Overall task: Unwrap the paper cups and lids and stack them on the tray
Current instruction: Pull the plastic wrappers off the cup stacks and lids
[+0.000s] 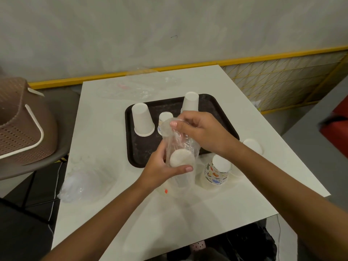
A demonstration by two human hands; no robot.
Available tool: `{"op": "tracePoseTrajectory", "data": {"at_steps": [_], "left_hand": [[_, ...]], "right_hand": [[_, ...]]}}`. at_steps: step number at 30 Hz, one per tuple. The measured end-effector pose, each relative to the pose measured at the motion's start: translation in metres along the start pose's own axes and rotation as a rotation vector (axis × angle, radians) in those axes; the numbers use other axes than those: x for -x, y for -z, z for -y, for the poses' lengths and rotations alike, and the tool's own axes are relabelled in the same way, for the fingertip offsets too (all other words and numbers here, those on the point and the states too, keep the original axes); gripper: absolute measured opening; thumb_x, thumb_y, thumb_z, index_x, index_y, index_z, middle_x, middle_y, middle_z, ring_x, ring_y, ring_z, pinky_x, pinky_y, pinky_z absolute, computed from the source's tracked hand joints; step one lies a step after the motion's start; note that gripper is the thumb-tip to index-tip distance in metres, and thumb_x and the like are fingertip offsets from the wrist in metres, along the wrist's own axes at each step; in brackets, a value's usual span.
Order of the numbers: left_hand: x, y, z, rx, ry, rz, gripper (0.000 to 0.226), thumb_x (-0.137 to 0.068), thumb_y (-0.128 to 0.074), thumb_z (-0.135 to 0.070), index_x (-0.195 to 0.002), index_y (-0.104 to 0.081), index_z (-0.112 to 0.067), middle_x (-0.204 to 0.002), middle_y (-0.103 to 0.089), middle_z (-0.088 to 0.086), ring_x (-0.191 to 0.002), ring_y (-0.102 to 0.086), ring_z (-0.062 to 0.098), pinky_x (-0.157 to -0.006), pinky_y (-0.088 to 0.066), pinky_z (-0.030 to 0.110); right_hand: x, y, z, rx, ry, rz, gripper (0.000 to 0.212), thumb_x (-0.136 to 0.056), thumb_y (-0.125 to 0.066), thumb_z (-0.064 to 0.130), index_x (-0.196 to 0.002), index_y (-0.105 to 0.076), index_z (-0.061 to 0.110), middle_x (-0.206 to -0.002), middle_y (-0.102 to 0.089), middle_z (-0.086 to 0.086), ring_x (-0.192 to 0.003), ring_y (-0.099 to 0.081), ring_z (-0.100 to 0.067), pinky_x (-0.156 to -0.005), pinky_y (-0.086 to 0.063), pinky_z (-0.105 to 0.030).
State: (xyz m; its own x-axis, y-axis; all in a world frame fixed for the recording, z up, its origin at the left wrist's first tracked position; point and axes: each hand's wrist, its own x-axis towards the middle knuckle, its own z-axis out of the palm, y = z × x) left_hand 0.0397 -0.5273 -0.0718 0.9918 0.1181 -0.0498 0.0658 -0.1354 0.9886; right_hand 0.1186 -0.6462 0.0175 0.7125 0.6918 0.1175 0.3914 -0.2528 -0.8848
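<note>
Head view: the left hand [165,166] curls round a plastic-wrapped sleeve [181,159] of white pieces, cups or lids unclear, while the right hand [199,130] pinches the wrap's top end, so this pack looks only part unwrapped. Just beside it, a printed cup stack [216,170] and a lone white cup [252,146] stand off the tray [135,147]. Farther back, two white stacks [142,119] and a small printed cup [164,117] already sit on it, with discarded wrap [131,89] beyond.
</note>
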Motion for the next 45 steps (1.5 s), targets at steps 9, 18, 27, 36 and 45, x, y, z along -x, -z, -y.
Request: {"op": "tracePoseTrajectory", "data": {"at_steps": [9, 18, 27, 36, 45], "left_hand": [[0.002, 0.001, -0.005, -0.002, 0.061, 0.001, 0.078, -0.037, -0.078, -0.057, -0.107, -0.049, -0.041, -0.103, -0.062, -0.023, -0.101, -0.058, -0.009, -0.083, -0.048, 0.014], [0.0, 0.003, -0.01, 0.111, 0.035, -0.001, 0.068, -0.048, -0.08, -0.044, -0.11, -0.051, -0.041, -0.11, -0.064, -0.027, -0.111, -0.057, -0.002, -0.087, -0.047, 0.017], [-0.01, 0.006, -0.029, 0.061, 0.116, 0.047, 0.048, -0.065, -0.081, -0.032, -0.106, -0.059, -0.042, -0.108, -0.068, -0.015, -0.106, -0.061, 0.002, -0.085, -0.049, 0.019], [-0.027, 0.017, -0.067, 0.088, 0.048, -0.162, 0.013, -0.083, -0.064, -0.019, -0.094, -0.071, -0.019, -0.099, -0.071, -0.007, -0.093, -0.064, 0.001, -0.073, -0.047, 0.007], [-0.06, 0.081, -0.088, 0.037, 0.049, -0.219, 0.013, -0.089, -0.057, -0.011, -0.097, -0.063, -0.018, -0.08, -0.063, -0.002, -0.066, -0.06, 0.014, -0.067, -0.057, 0.026]], "right_hand": [[-0.018, -0.001, 0.023, 0.01, 0.038, 0.003, 0.03, -0.091, -0.056, 0.023, -0.083, -0.06, -0.005, -0.069, -0.055, -0.012, -0.065, -0.048, -0.018, -0.065, -0.039, -0.027], [-0.031, 0.019, 0.039, -0.018, 0.083, -0.093, 0.028, -0.09, -0.058, 0.026, -0.07, -0.058, 0.006, -0.062, -0.047, -0.002, -0.061, -0.043, -0.012, -0.063, -0.039, -0.027], [-0.072, 0.053, 0.058, -0.134, -0.047, -0.073, 0.023, -0.089, -0.059, 0.02, -0.068, -0.06, 0.011, -0.055, -0.057, -0.001, -0.049, -0.048, -0.015, -0.05, -0.042, -0.024], [-0.1, 0.098, 0.083, -0.524, -0.037, -0.079, 0.026, -0.086, -0.054, 0.001, -0.106, -0.058, 0.018, -0.07, -0.07, -0.005, -0.052, -0.063, -0.017, -0.053, -0.051, -0.024], [-0.141, 0.119, 0.065, -0.278, -0.093, -0.2, 0.018, -0.087, -0.054, 0.002, -0.085, -0.057, 0.019, -0.077, -0.064, -0.004, -0.056, -0.053, -0.011, -0.049, -0.042, -0.019]]}}
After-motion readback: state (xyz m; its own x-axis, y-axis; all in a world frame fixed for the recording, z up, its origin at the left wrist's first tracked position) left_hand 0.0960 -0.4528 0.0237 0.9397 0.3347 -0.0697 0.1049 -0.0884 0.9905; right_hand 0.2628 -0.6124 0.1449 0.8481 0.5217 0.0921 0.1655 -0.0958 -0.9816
